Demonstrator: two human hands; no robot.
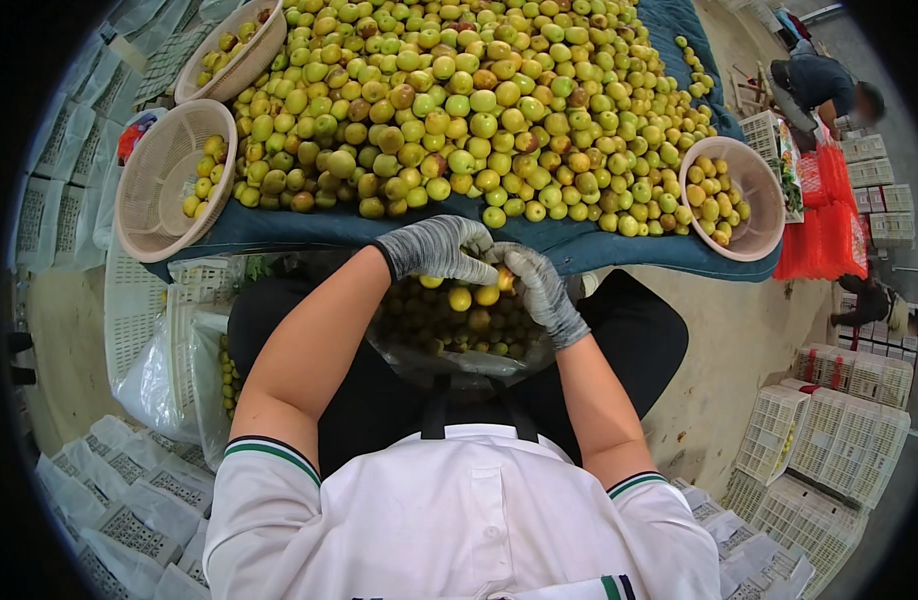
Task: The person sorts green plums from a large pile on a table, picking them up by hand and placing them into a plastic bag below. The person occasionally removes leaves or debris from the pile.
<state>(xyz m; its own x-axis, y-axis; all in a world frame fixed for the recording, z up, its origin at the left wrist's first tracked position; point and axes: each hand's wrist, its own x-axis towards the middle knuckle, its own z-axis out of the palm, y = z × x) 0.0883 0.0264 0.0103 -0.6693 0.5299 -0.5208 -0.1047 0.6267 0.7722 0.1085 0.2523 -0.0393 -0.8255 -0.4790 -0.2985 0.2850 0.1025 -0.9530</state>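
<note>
Both my hands wear grey knit gloves and meet just off the front edge of the padded blue cloth. My right hand has its fingers on a yellow-brown jujube-like fruit. My left hand curves palm-down beside it, fingertips near the right hand; its palm is hidden. Just beneath are several bright yellow fruits; whether they are in the air or resting is unclear. Below, between my knees, a container lined with clear plastic holds many darker-looking fruits. A large heap of green-yellow fruits covers the cloth.
Pink plastic baskets with some fruits stand at the left, far left and right of the heap. A white crate with plastic film is at my left. Stacked crates and two people are at the right.
</note>
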